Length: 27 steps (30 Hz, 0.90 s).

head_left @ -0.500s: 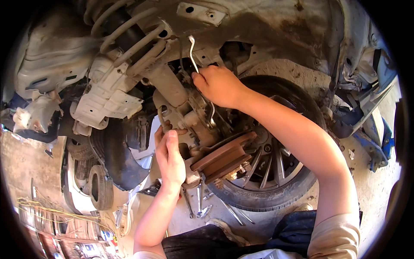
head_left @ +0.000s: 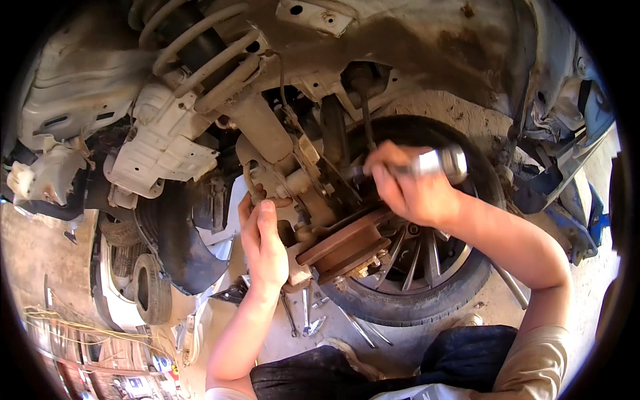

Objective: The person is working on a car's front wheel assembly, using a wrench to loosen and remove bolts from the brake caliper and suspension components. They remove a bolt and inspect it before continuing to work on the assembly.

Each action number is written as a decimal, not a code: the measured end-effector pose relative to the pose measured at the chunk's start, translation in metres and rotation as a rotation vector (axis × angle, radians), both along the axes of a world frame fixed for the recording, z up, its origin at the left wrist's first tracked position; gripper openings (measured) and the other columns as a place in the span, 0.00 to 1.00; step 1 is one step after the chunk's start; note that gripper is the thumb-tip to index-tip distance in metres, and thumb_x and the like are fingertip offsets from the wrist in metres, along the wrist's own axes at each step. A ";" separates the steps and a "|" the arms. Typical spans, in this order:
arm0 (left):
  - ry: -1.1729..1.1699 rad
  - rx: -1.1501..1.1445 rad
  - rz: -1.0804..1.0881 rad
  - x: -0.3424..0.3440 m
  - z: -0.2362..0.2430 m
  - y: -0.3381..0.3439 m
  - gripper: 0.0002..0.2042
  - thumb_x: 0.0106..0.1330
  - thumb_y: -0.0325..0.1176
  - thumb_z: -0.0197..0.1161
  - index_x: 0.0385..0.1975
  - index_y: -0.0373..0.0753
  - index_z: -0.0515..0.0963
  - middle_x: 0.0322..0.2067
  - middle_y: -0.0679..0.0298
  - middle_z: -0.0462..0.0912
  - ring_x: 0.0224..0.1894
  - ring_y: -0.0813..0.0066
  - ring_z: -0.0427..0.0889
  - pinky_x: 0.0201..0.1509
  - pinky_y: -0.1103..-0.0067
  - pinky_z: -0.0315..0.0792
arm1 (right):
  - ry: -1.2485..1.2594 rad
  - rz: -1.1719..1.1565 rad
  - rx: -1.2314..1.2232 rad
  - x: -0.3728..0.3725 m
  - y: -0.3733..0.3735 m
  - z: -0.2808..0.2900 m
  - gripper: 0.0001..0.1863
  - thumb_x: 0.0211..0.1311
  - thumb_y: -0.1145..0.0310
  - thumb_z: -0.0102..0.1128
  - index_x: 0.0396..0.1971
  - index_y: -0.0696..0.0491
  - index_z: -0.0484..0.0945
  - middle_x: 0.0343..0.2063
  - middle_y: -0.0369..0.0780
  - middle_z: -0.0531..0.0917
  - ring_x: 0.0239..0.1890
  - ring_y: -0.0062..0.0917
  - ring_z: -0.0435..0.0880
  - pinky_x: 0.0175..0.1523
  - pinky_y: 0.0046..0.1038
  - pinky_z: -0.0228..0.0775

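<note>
My left hand (head_left: pixel 265 250) is closed at the left side of a dirty steering knuckle (head_left: pixel 310 200), just below the strut (head_left: pixel 263 133). Its thumb points up and its fingertips curl behind the metal, so what they grip is hidden. A curved part (head_left: pixel 249 175) runs down to those fingers. To the right, my right hand (head_left: pixel 417 190) is closed on a shiny metal wrench (head_left: pixel 448 163), whose bright end stands out toward me, slightly blurred. This hand is above the rusty brake disc (head_left: pixel 343 250), apart from the knuckle.
A wheel with tyre (head_left: pixel 427 303) lies on the floor under the disc. Several tools, among them a wrench (head_left: pixel 307 310) and metal bars (head_left: pixel 360 328), lie nearby. A coil spring (head_left: pixel 213 33) and body panels surround the strut. Old tyres (head_left: pixel 152 287) stand at the left.
My right hand has drawn the wrench away from beside the strut, moving right and down, and turned it so its end faces me. My left hand has stayed in place.
</note>
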<state>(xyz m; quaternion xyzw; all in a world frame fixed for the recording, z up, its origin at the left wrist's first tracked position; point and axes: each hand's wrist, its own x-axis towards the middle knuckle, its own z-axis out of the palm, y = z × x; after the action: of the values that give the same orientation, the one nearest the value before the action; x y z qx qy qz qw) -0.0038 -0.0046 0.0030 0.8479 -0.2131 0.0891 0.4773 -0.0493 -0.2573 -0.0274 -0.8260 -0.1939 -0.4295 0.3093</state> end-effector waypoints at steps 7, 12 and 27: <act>-0.005 -0.004 0.003 0.000 0.000 0.002 0.23 0.74 0.45 0.45 0.38 0.29 0.81 0.56 0.48 0.71 0.62 0.60 0.64 0.66 0.69 0.53 | 0.393 0.013 0.269 0.062 0.023 0.026 0.16 0.69 0.64 0.46 0.27 0.61 0.76 0.22 0.53 0.79 0.29 0.50 0.80 0.37 0.43 0.72; -0.009 0.024 0.018 0.000 0.002 0.000 0.23 0.74 0.45 0.45 0.37 0.29 0.81 0.56 0.47 0.71 0.62 0.59 0.64 0.66 0.69 0.54 | 0.476 -0.063 0.242 0.109 0.030 0.019 0.22 0.68 0.59 0.45 0.26 0.63 0.78 0.27 0.55 0.81 0.36 0.53 0.80 0.45 0.47 0.71; -0.015 0.028 0.024 -0.001 0.002 0.000 0.23 0.74 0.44 0.44 0.36 0.29 0.82 0.57 0.50 0.70 0.61 0.61 0.66 0.65 0.70 0.56 | 0.667 -0.018 0.249 0.126 0.021 0.022 0.24 0.66 0.58 0.44 0.31 0.66 0.79 0.34 0.58 0.81 0.43 0.52 0.80 0.52 0.44 0.70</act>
<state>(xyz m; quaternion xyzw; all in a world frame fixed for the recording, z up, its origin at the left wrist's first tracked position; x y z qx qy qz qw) -0.0044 -0.0043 0.0055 0.8562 -0.2077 0.0982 0.4628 0.0772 -0.2366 -0.0054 -0.8784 -0.0209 -0.1594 0.4501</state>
